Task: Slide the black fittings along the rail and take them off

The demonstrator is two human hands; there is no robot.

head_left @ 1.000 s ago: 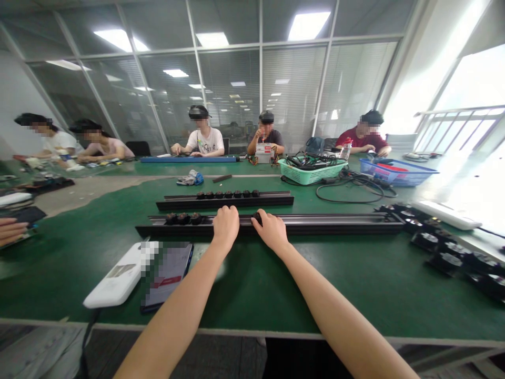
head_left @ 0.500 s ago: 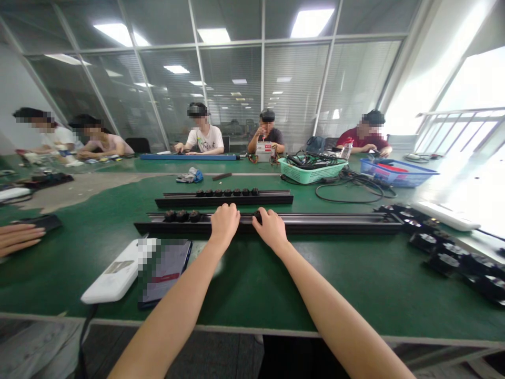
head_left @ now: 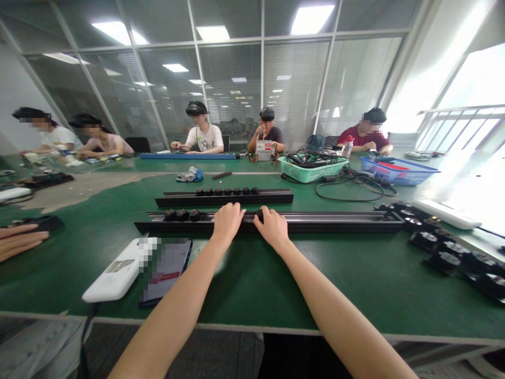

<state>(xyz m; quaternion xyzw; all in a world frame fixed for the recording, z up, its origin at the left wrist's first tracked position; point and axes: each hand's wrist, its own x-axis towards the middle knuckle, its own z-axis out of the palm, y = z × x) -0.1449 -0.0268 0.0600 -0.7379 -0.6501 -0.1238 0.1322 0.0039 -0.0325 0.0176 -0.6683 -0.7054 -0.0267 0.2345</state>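
Observation:
A long black rail [head_left: 339, 223] with an open channel lies across the table in front of me. My left hand [head_left: 228, 225] is closed over its middle, fingers curled across into the channel; whatever lies under them is hidden. Just to the right, my right hand [head_left: 273, 227] pinches a small round black part [head_left: 260, 215] in the same channel, mostly covered by the fingers. Several round black parts [head_left: 182, 215] sit in the rail left of my hands. Behind it is a shorter black rail [head_left: 224, 200] carrying a row of similar black parts [head_left: 228, 191].
Near my left forearm lie a white power bank [head_left: 118, 271] with a cable and a phone [head_left: 168, 273]. Many black parts [head_left: 445, 255] cluster at right. Farther back stand a green basket [head_left: 313, 171] and a blue basket [head_left: 410, 178]. Another person's hand [head_left: 23, 241] rests at left.
Both my hands have shifted very slightly to the right along the rail, the right one with the black part. At far right, the co-worker's hands have moved a little.

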